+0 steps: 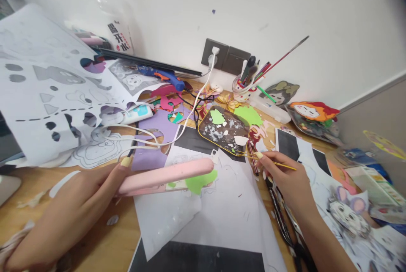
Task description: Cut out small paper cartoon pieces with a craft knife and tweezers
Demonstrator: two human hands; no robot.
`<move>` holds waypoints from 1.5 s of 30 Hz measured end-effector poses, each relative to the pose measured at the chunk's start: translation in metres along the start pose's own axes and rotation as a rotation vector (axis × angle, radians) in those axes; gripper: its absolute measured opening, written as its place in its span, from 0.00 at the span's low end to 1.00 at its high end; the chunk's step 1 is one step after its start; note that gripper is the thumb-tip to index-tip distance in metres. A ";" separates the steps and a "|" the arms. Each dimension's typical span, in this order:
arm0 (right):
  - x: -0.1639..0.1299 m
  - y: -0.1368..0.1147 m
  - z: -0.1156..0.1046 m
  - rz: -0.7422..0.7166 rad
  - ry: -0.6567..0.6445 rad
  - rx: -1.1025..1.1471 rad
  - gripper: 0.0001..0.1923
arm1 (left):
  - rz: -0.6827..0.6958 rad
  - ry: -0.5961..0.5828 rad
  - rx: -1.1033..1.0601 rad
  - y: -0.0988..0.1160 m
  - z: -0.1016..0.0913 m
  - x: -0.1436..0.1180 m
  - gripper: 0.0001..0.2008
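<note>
Pink iron [165, 175] smooth plastic, green piece [199, 181] matt foam, wood desk [104, 238]

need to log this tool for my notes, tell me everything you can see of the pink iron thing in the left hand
The long pink flat iron looks like smooth matte plastic, a slim two-armed clamp with a rounded tip. It lies nearly level, tip pointing right, above the white paper sheet. The left hand grips its handle end, thumb on top. Its arms are closed on a light green foam cutout, which sticks out below the tip. A white cord seems to run from it towards the wall socket.
</note>
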State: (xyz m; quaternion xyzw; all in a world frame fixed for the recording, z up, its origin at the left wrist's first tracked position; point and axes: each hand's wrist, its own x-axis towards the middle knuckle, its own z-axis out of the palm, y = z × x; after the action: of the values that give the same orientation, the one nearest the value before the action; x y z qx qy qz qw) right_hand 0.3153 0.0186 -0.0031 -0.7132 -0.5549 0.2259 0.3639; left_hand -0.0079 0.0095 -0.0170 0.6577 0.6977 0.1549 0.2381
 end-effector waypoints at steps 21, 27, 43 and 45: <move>0.039 -0.032 -0.012 0.161 -0.299 -0.008 0.08 | -0.071 -0.113 0.046 -0.001 -0.003 0.004 0.24; 0.045 -0.047 -0.014 0.154 -0.403 -0.084 0.08 | -0.028 -0.048 0.082 -0.012 0.002 0.006 0.24; 0.017 -0.018 -0.009 0.100 -0.056 0.208 0.09 | 0.178 -0.055 0.189 0.006 -0.006 0.004 0.21; 0.010 -0.016 -0.007 0.132 -0.027 0.272 0.09 | 0.189 -0.080 0.205 0.006 -0.007 0.002 0.21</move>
State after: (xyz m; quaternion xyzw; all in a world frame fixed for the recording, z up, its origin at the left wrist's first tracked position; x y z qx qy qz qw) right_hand 0.3132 0.0286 0.0142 -0.6890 -0.4760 0.3322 0.4340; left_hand -0.0062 0.0129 -0.0085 0.7469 0.6348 0.0782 0.1817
